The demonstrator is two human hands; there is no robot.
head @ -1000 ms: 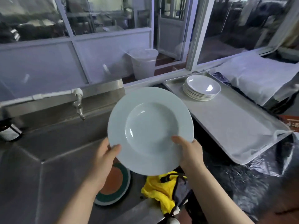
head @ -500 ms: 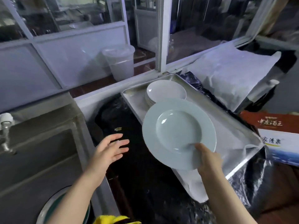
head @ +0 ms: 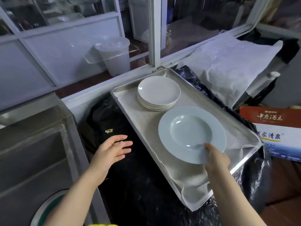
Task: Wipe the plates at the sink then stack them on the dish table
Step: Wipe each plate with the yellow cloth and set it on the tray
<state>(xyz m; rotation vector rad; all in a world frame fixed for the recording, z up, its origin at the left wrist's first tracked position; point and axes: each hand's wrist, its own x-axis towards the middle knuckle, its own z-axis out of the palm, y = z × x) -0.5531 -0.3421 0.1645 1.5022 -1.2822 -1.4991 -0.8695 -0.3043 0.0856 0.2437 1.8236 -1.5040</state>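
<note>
The right hand (head: 215, 158) reaches forward, its grip pinching the near rim of a glossy pale-blue deep plate (head: 192, 134) above the cloth-lined metal tray (head: 123, 92), beside stacked smooth white plates (head: 158, 92), while the left hand (head: 112, 150) hovers open, fingers spread.

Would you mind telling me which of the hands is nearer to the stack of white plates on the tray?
Right. The right hand grips the pale blue plate just beside the stack of white plates; the left hand hovers open off the tray.
</note>
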